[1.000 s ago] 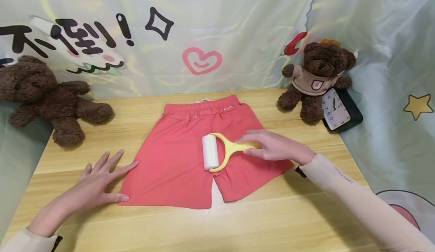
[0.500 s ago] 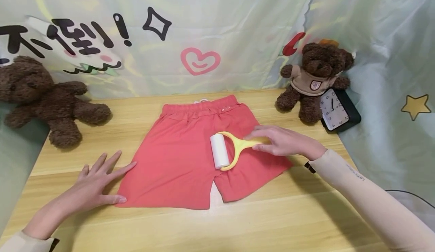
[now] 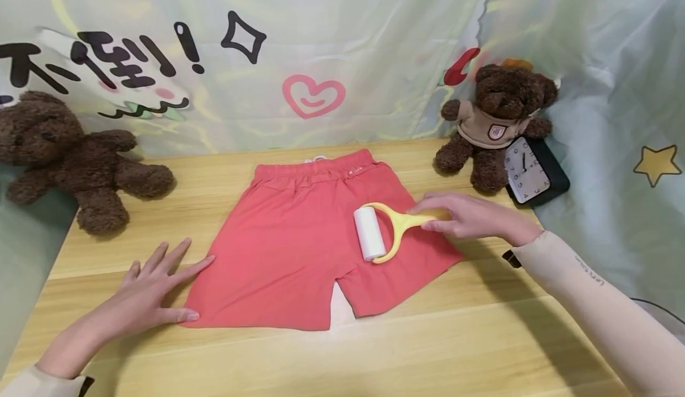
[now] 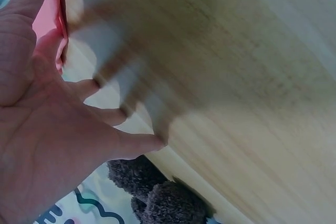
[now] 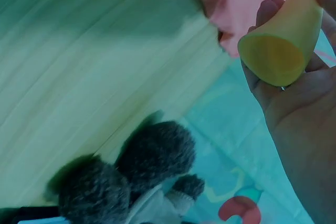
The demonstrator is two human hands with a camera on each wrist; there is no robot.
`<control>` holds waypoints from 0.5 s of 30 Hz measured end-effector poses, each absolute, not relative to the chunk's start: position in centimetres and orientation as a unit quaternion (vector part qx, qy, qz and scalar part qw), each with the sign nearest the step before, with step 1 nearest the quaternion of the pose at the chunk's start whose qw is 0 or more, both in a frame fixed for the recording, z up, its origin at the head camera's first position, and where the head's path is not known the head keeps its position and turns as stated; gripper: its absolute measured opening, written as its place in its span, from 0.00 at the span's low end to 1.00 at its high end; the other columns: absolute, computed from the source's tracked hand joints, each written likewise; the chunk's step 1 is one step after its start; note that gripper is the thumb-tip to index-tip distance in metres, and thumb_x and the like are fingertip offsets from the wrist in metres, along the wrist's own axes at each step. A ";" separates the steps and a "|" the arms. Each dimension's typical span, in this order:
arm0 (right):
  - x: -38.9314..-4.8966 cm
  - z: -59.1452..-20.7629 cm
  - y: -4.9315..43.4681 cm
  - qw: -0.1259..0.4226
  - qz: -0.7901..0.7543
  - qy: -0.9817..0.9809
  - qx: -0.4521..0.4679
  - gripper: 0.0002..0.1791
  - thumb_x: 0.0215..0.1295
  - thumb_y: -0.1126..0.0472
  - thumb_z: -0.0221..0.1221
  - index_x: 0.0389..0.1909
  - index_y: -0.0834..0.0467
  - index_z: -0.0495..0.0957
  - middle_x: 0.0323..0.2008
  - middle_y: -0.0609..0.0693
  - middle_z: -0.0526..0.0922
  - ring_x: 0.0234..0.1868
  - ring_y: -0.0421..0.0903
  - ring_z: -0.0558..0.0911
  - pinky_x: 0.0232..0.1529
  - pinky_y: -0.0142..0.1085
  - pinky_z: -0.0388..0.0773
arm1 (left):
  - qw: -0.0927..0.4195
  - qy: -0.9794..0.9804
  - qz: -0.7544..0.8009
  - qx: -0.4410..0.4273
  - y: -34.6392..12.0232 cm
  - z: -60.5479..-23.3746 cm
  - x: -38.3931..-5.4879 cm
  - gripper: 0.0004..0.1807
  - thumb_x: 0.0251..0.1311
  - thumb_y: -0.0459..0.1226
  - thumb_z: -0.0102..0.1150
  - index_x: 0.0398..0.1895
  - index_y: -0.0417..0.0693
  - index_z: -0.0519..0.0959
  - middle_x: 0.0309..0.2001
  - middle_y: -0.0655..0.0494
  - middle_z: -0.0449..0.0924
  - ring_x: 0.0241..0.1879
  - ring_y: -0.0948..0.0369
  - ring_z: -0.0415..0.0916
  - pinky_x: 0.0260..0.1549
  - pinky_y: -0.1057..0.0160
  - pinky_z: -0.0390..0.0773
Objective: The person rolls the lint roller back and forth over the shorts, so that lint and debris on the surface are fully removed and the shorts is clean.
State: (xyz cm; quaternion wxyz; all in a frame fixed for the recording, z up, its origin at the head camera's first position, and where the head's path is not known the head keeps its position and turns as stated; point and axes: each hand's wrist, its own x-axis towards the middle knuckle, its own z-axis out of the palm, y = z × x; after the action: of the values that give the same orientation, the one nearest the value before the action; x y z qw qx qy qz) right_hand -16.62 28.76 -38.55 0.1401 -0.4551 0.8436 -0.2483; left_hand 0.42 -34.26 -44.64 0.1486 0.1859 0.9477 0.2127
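A pair of red shorts (image 3: 283, 236) lies spread flat on the wooden table, waistband toward the back. My right hand (image 3: 465, 214) grips the yellow handle of a lint roller (image 3: 370, 233), whose white roll is over the shorts just right of their middle. In the right wrist view the hollow end of the lint roller's handle (image 5: 294, 30) shows in that hand. My left hand (image 3: 147, 296) is spread with straight fingers, its thumb and forefinger at the left edge of the shorts. The left wrist view shows the other fingers of the left hand (image 4: 58, 114) reaching to the table.
A brown teddy bear (image 3: 88, 159) leans at the back left. Another teddy bear (image 3: 495, 126) in a beige top sits at the back right, beside a black clock (image 3: 535, 171). A printed cloth (image 3: 374, 52) hangs behind the table (image 3: 401, 361).
My right hand has drawn the lint roller to the right across the shorts, from near their middle toward the right leg. The left hand has stayed at the left edge.
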 end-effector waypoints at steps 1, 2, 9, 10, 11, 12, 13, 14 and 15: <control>-16.7 -38.5 29.0 0.140 -0.249 0.843 -0.456 0.18 0.76 0.64 0.69 0.63 0.52 0.87 0.53 0.39 0.85 0.53 0.42 0.85 0.56 0.52 0.83 | 0.149 0.948 0.212 0.186 -34.3 -44.7 0.4 0.54 0.61 0.61 0.76 0.88 0.75 0.60 0.89 0.39 0.37 0.80 0.21 0.36 0.55 0.08 0.44; -16.7 -38.3 29.2 0.141 -0.251 0.843 -0.455 0.18 0.75 0.64 0.69 0.63 0.53 0.87 0.53 0.39 0.85 0.54 0.42 0.85 0.56 0.52 0.83 | 0.149 0.948 0.212 0.186 -34.3 -44.7 0.4 0.54 0.61 0.61 0.76 0.88 0.75 0.60 0.89 0.39 0.37 0.80 0.21 0.36 0.55 0.08 0.44; -16.5 -37.6 30.9 0.145 -0.252 0.851 -0.437 0.18 0.75 0.65 0.70 0.63 0.54 0.87 0.59 0.47 0.87 0.62 0.55 0.84 0.61 0.59 0.79 | 0.149 0.948 0.209 0.187 -34.2 -44.6 0.3 0.53 0.61 0.61 0.76 0.88 0.75 0.60 0.89 0.39 0.37 0.80 0.22 0.36 0.55 0.08 0.45; -16.5 -37.5 31.2 0.143 -0.252 0.852 -0.436 0.19 0.74 0.66 0.70 0.64 0.54 0.87 0.60 0.47 0.87 0.63 0.55 0.84 0.62 0.58 0.79 | 0.149 0.948 0.209 0.186 -34.2 -44.6 0.3 0.53 0.61 0.61 0.76 0.88 0.75 0.60 0.89 0.39 0.37 0.80 0.22 0.36 0.55 0.08 0.45; -16.5 -37.4 31.5 0.147 -0.254 0.852 -0.433 0.19 0.74 0.66 0.69 0.64 0.54 0.87 0.60 0.46 0.87 0.62 0.53 0.84 0.61 0.55 0.81 | 0.149 0.949 0.208 0.186 -34.2 -44.6 0.3 0.53 0.61 0.61 0.76 0.88 0.75 0.60 0.89 0.39 0.37 0.81 0.22 0.36 0.55 0.08 0.45; -16.5 -37.3 31.8 0.150 -0.257 0.853 -0.428 0.20 0.74 0.67 0.69 0.64 0.54 0.87 0.60 0.45 0.87 0.62 0.51 0.84 0.61 0.52 0.81 | 0.149 0.949 0.208 0.185 -34.2 -44.6 0.3 0.53 0.61 0.61 0.76 0.88 0.75 0.60 0.89 0.39 0.37 0.81 0.22 0.35 0.55 0.08 0.45; -16.5 -37.3 32.1 0.152 -0.258 0.854 -0.426 0.20 0.74 0.67 0.69 0.64 0.53 0.87 0.60 0.44 0.87 0.61 0.49 0.84 0.60 0.49 0.82 | 0.148 0.949 0.208 0.185 -34.2 -44.6 0.3 0.53 0.61 0.61 0.76 0.88 0.75 0.60 0.89 0.39 0.37 0.81 0.22 0.35 0.55 0.08 0.45; -16.6 -37.2 32.4 0.151 -0.258 0.855 -0.423 0.20 0.74 0.67 0.69 0.64 0.52 0.87 0.60 0.43 0.87 0.61 0.47 0.84 0.60 0.46 0.82 | 0.148 0.949 0.207 0.185 -34.2 -44.6 0.4 0.53 0.61 0.61 0.76 0.88 0.75 0.60 0.89 0.39 0.37 0.81 0.22 0.35 0.55 0.08 0.45; -16.6 -37.1 32.7 0.149 -0.256 0.858 -0.420 0.20 0.74 0.67 0.69 0.64 0.51 0.87 0.60 0.42 0.87 0.61 0.46 0.84 0.59 0.44 0.82 | 0.147 0.950 0.206 0.185 -34.3 -44.6 0.4 0.53 0.61 0.61 0.76 0.88 0.75 0.60 0.89 0.39 0.37 0.80 0.22 0.35 0.55 0.08 0.45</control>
State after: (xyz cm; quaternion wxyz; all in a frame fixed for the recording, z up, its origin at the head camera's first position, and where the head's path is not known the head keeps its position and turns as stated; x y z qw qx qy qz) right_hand -16.56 32.74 -37.14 0.1490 -0.4195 0.8580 -0.2562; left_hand 0.38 -34.25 -44.59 0.1475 0.1845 0.9495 0.2063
